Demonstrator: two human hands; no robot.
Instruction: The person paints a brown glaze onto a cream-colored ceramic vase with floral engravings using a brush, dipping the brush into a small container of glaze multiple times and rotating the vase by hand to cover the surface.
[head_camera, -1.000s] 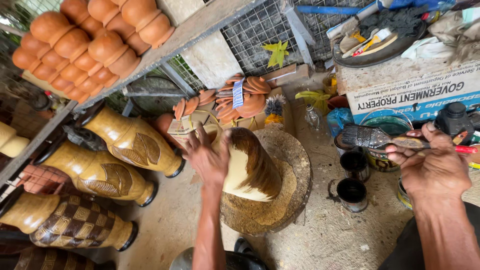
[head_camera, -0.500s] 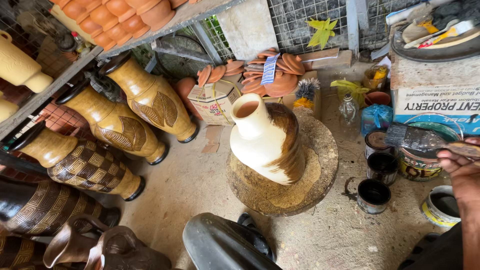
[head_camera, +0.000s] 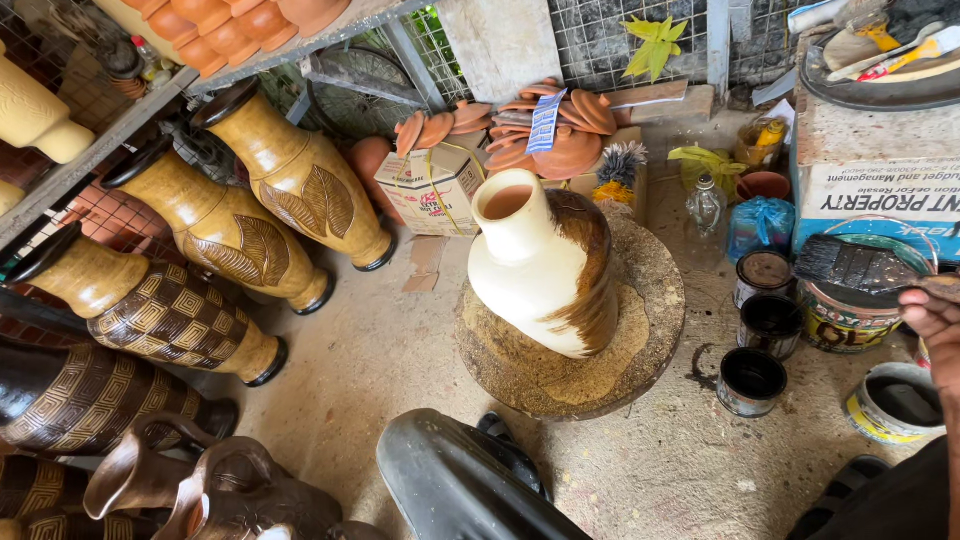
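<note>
A concrete floor (head_camera: 370, 370) lies bare between a row of tall brown vases (head_camera: 300, 180) at the left and a round turntable (head_camera: 655, 300) in the middle. On the turntable a cream vase (head_camera: 535, 275) stands upright, its right flank already painted brown. Small paint tins (head_camera: 752, 380) crowd the turntable's right edge. At the frame's right edge the right hand (head_camera: 930, 315) grips a wide paintbrush (head_camera: 850, 265) over an open tin (head_camera: 845, 320). The left hand is out of view.
</note>
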